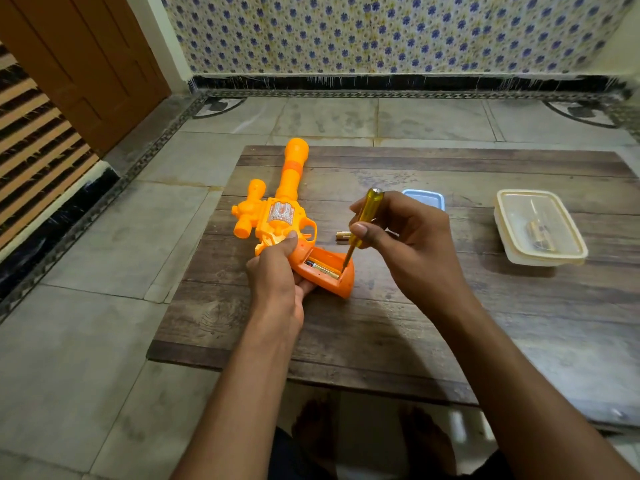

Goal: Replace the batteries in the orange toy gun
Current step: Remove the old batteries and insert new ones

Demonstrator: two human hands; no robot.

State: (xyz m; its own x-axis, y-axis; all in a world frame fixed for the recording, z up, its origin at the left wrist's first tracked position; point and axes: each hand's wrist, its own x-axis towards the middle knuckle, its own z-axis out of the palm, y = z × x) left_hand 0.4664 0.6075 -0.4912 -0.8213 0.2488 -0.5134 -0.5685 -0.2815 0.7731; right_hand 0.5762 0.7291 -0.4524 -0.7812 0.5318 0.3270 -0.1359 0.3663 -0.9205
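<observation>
**Hands at the open battery bay: prying step**

Right hand (398, 233) is closed on a screwdriver with a translucent yellow plastic handle and thin steel shaft (363, 220), pinched between thumb and fingers, tip down at the lower end of the open grip compartment. Left hand (277, 268) is wrapped around the grip of the glossy orange moulded-plastic toy gun (277, 216), which lies on the worn, wood-grain worktop (381, 323), barrel pointing away.

Judgement: step in hand is levering out a gold-and-black cylindrical battery (322, 269) seated in the bay. Best done with the tip under the battery's end, a shallow angle, light leverage and the grip pinned firmly; the smooth casing will likely roll once freed. Slip risk: tip skating on the slick plastic towards the holding fingers.

One loose gold cylindrical battery (343, 234) lies just beyond the grip. Further right, a clear rectangular plastic box with lid (540, 230) holds small items, not identifiable. A pale blue rounded plastic lid (424, 197) sits behind the right hand.
</observation>
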